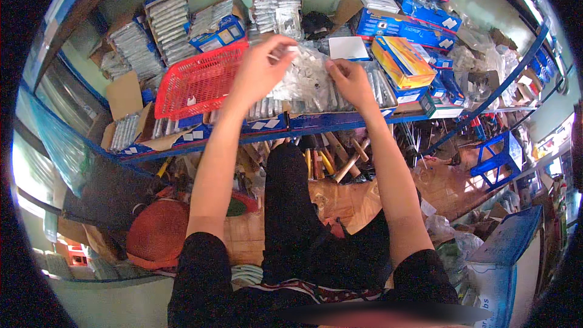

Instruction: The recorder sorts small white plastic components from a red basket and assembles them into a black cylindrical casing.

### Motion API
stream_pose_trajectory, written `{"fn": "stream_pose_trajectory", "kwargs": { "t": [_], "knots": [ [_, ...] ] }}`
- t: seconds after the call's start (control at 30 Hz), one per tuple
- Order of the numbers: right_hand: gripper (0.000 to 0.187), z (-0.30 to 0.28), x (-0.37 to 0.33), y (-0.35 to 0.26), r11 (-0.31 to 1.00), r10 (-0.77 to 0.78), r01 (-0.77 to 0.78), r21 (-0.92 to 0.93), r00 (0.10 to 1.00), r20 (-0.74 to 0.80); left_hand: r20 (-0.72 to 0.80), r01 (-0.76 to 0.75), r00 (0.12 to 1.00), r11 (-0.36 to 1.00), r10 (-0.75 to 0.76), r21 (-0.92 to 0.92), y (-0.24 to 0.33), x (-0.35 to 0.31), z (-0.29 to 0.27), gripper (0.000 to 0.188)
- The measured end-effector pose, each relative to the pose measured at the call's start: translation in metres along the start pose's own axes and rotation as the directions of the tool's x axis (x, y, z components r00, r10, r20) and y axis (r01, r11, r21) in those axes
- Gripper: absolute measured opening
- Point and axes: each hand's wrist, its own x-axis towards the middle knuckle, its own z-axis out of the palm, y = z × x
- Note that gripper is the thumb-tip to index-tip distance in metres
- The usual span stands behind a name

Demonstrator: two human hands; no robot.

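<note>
A clear plastic bag (306,82) full of small white plastic pieces lies over boxes of packed goods on the shelf, in front of me. My right hand (353,85) pinches the bag's upper right edge between thumb and fingers. Over the bag's left side is my left hand (264,70), slightly blurred, its fingers curled round what looks like a small white plastic piece. Just left of that hand a red plastic basket (197,79) rests tilted on the boxes. One small white piece (192,101) sits in it.
Cartons of upright silver packets (167,27) line the shelf's back. Blue boxes (407,27) and a yellow-orange box (402,64) are stacked to the right, near a white box (348,48). Below the blue shelf edge (267,132) are wooden-handled tools (349,167) and a blue stool (498,159).
</note>
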Motion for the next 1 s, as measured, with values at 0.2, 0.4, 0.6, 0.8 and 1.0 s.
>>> {"fn": "stream_pose_trajectory", "kwargs": {
  "t": [0.2, 0.4, 0.6, 0.8, 1.0],
  "knots": [
    [0.033, 0.003, -0.016, -0.029, 0.991, -0.104, 0.103, -0.085, 0.995, -0.001, -0.052, -0.161, 0.983, 0.965, 0.175, 0.206, -0.036, -0.010, 0.048, 0.022],
    [0.021, 0.000, -0.014, -0.018, 0.991, -0.103, 0.107, -0.082, 0.993, 0.053, -0.171, -0.201, 0.949, 0.924, 0.266, 0.324, -0.036, -0.022, 0.059, 0.027],
    [0.021, 0.002, -0.011, -0.018, 0.995, -0.100, 0.099, 0.011, 0.994, 0.035, -0.243, -0.108, 0.959, 0.981, 0.146, 0.164, -0.033, -0.021, 0.062, 0.027],
    [0.022, 0.003, -0.011, -0.022, 0.993, -0.110, 0.111, 0.036, 0.993, -0.030, -0.174, -0.261, 0.925, 0.896, 0.339, 0.359, -0.035, -0.020, 0.058, 0.021],
    [0.021, 0.003, -0.013, -0.024, 0.989, -0.146, 0.147, 0.018, 0.987, -0.061, -0.156, -0.272, 0.922, 0.880, 0.354, 0.390, -0.037, -0.021, 0.061, 0.015]
  ]
}}
